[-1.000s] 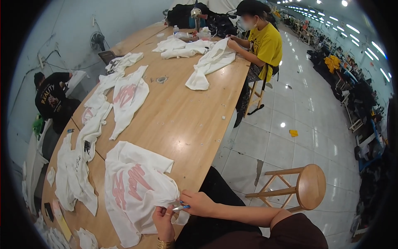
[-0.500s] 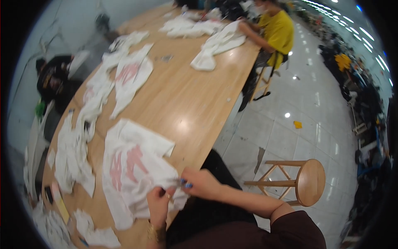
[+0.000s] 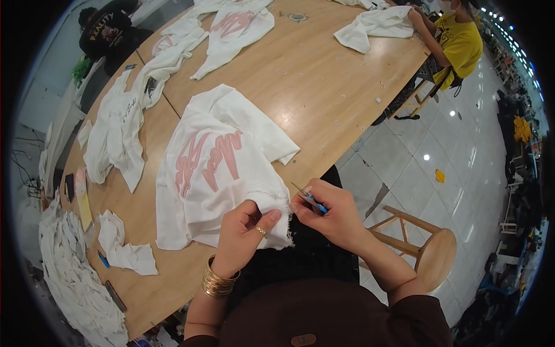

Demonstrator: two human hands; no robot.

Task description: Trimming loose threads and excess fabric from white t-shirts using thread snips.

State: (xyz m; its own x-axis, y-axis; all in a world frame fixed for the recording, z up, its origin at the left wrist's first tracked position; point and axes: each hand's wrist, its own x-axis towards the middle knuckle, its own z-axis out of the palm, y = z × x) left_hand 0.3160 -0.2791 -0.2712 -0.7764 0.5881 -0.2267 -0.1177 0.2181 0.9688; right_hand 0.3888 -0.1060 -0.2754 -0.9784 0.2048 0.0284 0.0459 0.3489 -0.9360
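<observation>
A white T-shirt (image 3: 248, 168) with pink script lettering lies on the wooden table (image 3: 289, 87), its near end hanging over the edge toward me. My left hand (image 3: 245, 231), with a ring and gold bangles, pinches the cloth close to a frayed, thready hem. Small thread snips (image 3: 314, 202) with blue handles are gripped in my right hand (image 3: 335, 217). Their blades point up and left, just right of that hem. Whether the blades touch the cloth I cannot tell.
More white garments (image 3: 115, 136) lie along the table's left side and far end. A white cloth heap (image 3: 75, 272) fills the near left. To the right stands a wooden stool (image 3: 442, 260). A person in yellow (image 3: 459, 43) sits at the far right, handling white cloth.
The view has tilted down and shifted. My right hand has moved a little away from my left, so the snips now show clearly. The left hand still grips the T-shirt.
</observation>
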